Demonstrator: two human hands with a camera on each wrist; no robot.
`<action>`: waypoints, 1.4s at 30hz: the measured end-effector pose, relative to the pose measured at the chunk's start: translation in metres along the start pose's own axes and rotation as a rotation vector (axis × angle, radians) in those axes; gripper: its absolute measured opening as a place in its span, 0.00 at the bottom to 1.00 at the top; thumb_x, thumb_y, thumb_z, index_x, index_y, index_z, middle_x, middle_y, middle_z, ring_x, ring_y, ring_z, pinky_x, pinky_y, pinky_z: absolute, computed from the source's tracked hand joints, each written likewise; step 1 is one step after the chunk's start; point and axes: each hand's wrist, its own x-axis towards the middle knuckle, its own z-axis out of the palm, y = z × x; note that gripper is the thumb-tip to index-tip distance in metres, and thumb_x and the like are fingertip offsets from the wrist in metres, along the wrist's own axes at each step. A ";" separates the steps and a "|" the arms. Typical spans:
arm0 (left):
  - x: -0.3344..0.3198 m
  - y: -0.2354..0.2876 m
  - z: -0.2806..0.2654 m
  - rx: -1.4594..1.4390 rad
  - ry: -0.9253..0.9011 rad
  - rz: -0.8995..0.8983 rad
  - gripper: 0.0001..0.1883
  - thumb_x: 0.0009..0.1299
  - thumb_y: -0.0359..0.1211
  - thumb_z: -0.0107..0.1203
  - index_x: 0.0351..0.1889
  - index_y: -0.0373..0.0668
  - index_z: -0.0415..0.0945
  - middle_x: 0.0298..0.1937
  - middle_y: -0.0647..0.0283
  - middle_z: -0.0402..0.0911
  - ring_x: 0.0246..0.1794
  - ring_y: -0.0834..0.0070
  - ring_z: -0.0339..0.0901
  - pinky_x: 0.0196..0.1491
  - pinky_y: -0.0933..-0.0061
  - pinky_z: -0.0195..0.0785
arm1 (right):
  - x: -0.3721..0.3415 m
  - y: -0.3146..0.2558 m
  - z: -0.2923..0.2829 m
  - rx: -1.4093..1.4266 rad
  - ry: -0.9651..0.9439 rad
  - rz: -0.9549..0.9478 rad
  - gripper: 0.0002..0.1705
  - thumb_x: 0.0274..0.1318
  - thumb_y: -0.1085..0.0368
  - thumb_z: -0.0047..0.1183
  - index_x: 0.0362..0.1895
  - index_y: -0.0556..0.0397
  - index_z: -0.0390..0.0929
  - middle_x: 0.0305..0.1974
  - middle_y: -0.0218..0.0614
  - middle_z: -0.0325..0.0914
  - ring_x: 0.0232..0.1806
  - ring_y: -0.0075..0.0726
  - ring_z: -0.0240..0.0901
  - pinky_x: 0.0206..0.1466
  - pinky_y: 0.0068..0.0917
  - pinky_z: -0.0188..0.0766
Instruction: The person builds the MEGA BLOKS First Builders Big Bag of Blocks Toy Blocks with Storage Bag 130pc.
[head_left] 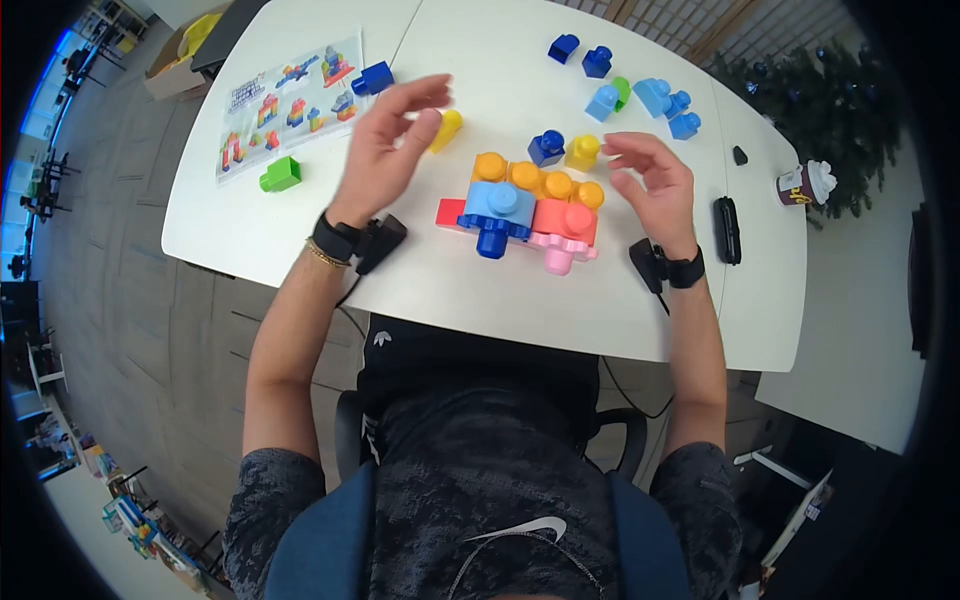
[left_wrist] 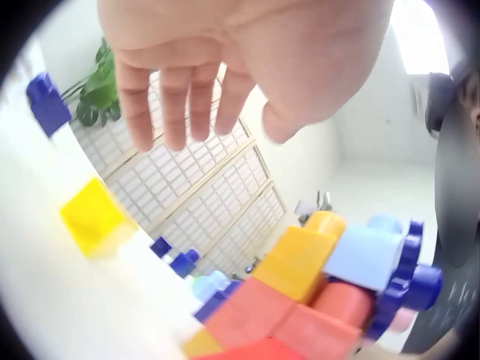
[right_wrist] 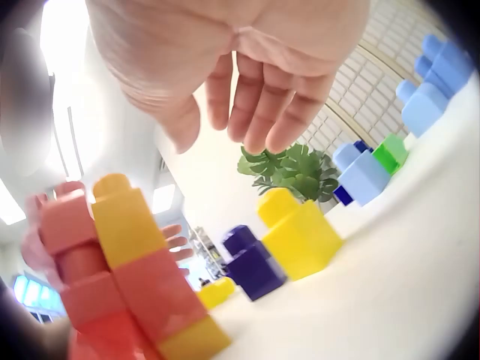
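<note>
A built-up model of toy building blocks [head_left: 502,203] stands on the white table between my two hands. Its orange studs line the far side; light blue, coral and red blocks make up the body, with a dark blue gear piece [head_left: 491,237] and a pink one [head_left: 560,252] at the near side. My left hand [head_left: 385,155] hovers left of the model with fingers extended, close to a yellow block [head_left: 446,131]. On the other side my right hand [head_left: 657,188] is raised, fingers loosely bent, holding nothing. Nearest to it are another yellow block [head_left: 582,153] and a dark blue block [head_left: 546,148].
An instruction sheet [head_left: 290,110] lies at the table's left, near a green block [head_left: 281,175] and a dark blue block [head_left: 373,79]. Several blue blocks [head_left: 653,97] and a green one sit at the far right. A black case [head_left: 728,231] and a cup [head_left: 806,184] are further right.
</note>
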 end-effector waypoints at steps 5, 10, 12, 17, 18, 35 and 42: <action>0.016 -0.012 -0.007 0.744 -0.168 0.177 0.24 0.74 0.37 0.67 0.68 0.48 0.82 0.59 0.47 0.84 0.59 0.52 0.83 0.59 0.59 0.78 | 0.020 0.002 0.003 -0.537 0.116 0.083 0.29 0.58 0.67 0.73 0.64 0.51 0.82 0.57 0.40 0.85 0.56 0.41 0.83 0.57 0.35 0.81; 0.014 -0.018 -0.004 0.824 -0.325 0.001 0.25 0.72 0.35 0.67 0.68 0.48 0.82 0.52 0.48 0.85 0.51 0.51 0.84 0.56 0.56 0.79 | 0.023 0.013 0.016 -0.675 -0.002 0.074 0.28 0.58 0.66 0.72 0.63 0.52 0.82 0.52 0.45 0.85 0.54 0.47 0.85 0.57 0.37 0.82; 0.013 -0.018 -0.005 0.785 -0.270 -0.105 0.25 0.74 0.32 0.65 0.71 0.49 0.79 0.53 0.50 0.85 0.52 0.59 0.85 0.54 0.61 0.80 | 0.025 0.005 0.014 -0.652 -0.036 0.124 0.26 0.59 0.66 0.71 0.62 0.53 0.83 0.50 0.43 0.86 0.51 0.43 0.86 0.55 0.35 0.82; 0.001 0.025 -0.002 0.181 -0.141 -0.129 0.26 0.78 0.27 0.61 0.75 0.45 0.74 0.60 0.60 0.84 0.59 0.74 0.83 0.60 0.69 0.79 | 0.021 -0.044 0.006 -0.444 0.107 0.067 0.27 0.60 0.67 0.70 0.64 0.53 0.83 0.50 0.39 0.86 0.47 0.34 0.84 0.52 0.30 0.82; -0.002 0.037 0.002 -0.057 -0.124 -0.131 0.26 0.79 0.26 0.60 0.75 0.42 0.73 0.62 0.63 0.83 0.61 0.77 0.82 0.63 0.71 0.78 | 0.018 -0.058 0.006 -0.369 0.133 0.050 0.28 0.60 0.68 0.70 0.65 0.52 0.83 0.50 0.37 0.86 0.47 0.32 0.83 0.50 0.28 0.81; -0.013 0.041 0.020 -0.098 -0.239 -0.002 0.24 0.83 0.35 0.60 0.75 0.43 0.75 0.66 0.58 0.84 0.64 0.71 0.84 0.69 0.68 0.75 | -0.002 -0.099 0.023 -0.395 0.003 -0.033 0.30 0.60 0.68 0.70 0.67 0.46 0.84 0.51 0.38 0.85 0.47 0.34 0.81 0.49 0.29 0.81; -0.019 0.038 0.029 -0.164 -0.176 -0.037 0.24 0.83 0.34 0.60 0.76 0.42 0.74 0.66 0.59 0.84 0.64 0.73 0.84 0.68 0.70 0.76 | -0.008 -0.096 0.022 -0.407 -0.029 -0.029 0.29 0.60 0.69 0.70 0.67 0.47 0.84 0.51 0.38 0.85 0.48 0.36 0.81 0.51 0.31 0.81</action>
